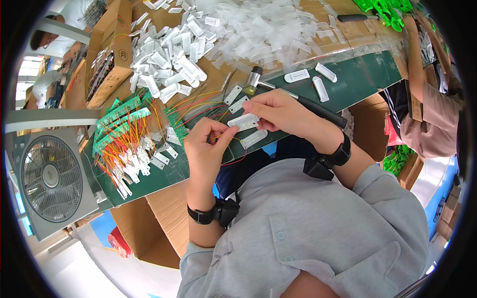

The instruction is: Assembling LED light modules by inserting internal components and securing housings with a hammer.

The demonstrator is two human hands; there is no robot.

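My left hand [206, 145] pinches one end of a small white plastic case [242, 120] between thumb and finger. At its other end, my right hand [276, 112] has its fingertips closed on the same case. A small white board with holes lies along the case's near side. Close by are more wired white boards [254, 139], with thin red and yellow wires running left. Beyond my right hand lies a hammer [318, 110] with a black handle, partly hidden by my forearm. Green circuit boards [119, 116] with bundled wires and white boards lie to my left.
White cases [174, 54] are heaped at the back, beside a pile of clear plastic covers [271, 30]. Several cases [297, 75] lie on the green mat [357, 74]. A carton [112, 54] and a fan [50, 178] stand left. Another person [430, 114] works at right.
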